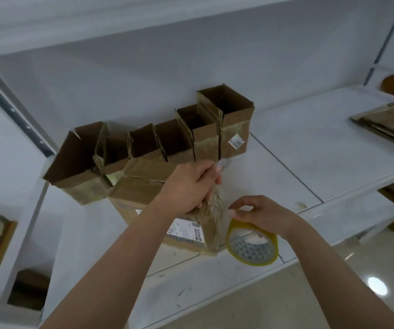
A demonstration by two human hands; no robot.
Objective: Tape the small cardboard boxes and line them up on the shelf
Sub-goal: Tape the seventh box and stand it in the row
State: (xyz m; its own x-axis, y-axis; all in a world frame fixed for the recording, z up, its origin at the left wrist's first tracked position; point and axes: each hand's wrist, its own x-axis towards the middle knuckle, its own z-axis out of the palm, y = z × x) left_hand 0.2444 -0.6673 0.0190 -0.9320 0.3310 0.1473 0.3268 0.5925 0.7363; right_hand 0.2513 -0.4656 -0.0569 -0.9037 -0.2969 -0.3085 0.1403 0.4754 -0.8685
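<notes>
While my left hand [192,186] clamps down on the top of the cardboard box [167,217], fingers curled over its taped edge, my right hand [260,211] pinches the yellow-rimmed tape roll [251,244] just off the box's near corner. Clear tape [215,205], shiny and wrinkled, stretches from the roll up the box's side to my left fingers. That box is matte brown, creased, with a white printed label facing me, and it sits on the white shelf [310,148]. Behind it, touching, a row of open boxes [158,143] stands upright along the back wall, tape glinting on their fronts. To the right, smooth shelf runs wide open to a stack of flattened cardboard [388,124] near the far edge. The shelf's front lip lies right under my roll.
</notes>
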